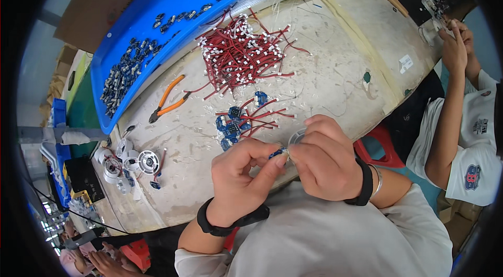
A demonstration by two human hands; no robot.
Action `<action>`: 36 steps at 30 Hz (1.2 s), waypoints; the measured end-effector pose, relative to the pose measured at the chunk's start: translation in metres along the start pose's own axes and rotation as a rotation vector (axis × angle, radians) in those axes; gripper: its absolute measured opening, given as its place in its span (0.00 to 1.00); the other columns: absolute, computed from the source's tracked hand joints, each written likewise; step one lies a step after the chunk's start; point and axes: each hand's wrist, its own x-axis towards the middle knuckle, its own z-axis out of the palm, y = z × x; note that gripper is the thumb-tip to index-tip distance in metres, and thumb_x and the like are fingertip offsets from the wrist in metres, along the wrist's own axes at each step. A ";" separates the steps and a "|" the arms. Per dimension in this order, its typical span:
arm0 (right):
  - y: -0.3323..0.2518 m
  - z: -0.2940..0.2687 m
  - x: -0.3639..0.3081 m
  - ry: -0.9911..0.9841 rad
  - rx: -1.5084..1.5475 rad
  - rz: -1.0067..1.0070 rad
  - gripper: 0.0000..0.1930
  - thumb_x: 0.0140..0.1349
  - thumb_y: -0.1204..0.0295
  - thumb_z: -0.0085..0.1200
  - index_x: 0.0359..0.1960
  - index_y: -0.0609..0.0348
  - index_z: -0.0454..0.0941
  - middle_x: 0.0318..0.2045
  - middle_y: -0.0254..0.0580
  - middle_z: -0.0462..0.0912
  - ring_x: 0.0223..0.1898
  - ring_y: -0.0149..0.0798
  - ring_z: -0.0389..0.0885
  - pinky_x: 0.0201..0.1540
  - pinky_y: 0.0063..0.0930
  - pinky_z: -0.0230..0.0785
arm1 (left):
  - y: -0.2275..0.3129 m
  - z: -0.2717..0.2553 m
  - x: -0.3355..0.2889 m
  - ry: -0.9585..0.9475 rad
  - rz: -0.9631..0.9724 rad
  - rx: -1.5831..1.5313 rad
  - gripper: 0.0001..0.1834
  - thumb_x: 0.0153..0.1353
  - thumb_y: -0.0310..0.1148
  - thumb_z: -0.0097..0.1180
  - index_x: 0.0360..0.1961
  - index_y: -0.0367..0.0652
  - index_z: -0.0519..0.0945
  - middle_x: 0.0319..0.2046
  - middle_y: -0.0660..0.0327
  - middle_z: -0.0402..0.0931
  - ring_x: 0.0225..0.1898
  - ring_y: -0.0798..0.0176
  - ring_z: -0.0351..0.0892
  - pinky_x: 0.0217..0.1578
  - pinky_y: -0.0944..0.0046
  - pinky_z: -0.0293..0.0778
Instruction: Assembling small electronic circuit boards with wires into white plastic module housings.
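Both my hands meet close in front of my body, above the table's near edge. My left hand is closed, pinching a small blue circuit board between thumb and fingertips. Against it, my right hand is closed with its fingers curled; a round translucent plastic part shows at its fingertips. Whether the board and the round part touch is hidden by the fingers. Just beyond my left hand lie several blue circuit boards with red wires attached or lying across them.
A heap of red wires with white connectors covers the table's middle. Left of it lie orange-handled cutters and a blue tray of small boards. White round housings sit far left. Another person's hands work at right.
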 end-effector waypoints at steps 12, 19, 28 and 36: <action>0.004 -0.015 0.009 -0.004 0.464 0.167 0.09 0.43 0.84 0.55 0.28 0.62 0.75 0.24 0.39 0.74 0.29 0.41 0.72 0.38 0.35 0.66 | -0.021 -0.002 0.005 -0.231 -0.303 -0.576 0.30 0.63 0.46 0.39 0.58 0.34 0.54 0.51 0.52 0.64 0.50 0.62 0.67 0.45 0.63 0.68; 0.006 -0.010 0.005 0.031 0.520 0.199 0.11 0.47 0.80 0.53 0.35 0.63 0.74 0.37 0.47 0.75 0.40 0.48 0.72 0.45 0.37 0.63 | -0.026 -0.001 0.010 -0.191 -0.272 -0.598 0.33 0.57 0.49 0.48 0.54 0.33 0.61 0.50 0.55 0.66 0.50 0.65 0.67 0.48 0.66 0.65; 0.014 -0.014 0.003 -0.054 0.102 0.055 0.14 0.44 0.76 0.56 0.35 0.63 0.72 0.41 0.48 0.73 0.39 0.50 0.72 0.43 0.39 0.64 | -0.029 0.003 0.014 -0.135 -0.136 -0.628 0.34 0.53 0.47 0.55 0.52 0.31 0.63 0.49 0.54 0.67 0.50 0.63 0.66 0.52 0.65 0.61; 0.004 0.010 -0.009 -0.017 0.331 0.094 0.12 0.52 0.77 0.52 0.38 0.67 0.70 0.47 0.49 0.70 0.43 0.49 0.71 0.45 0.36 0.65 | -0.013 -0.003 0.002 -0.049 -0.108 0.184 0.27 0.47 0.31 0.59 0.48 0.34 0.65 0.43 0.48 0.69 0.43 0.55 0.70 0.44 0.60 0.66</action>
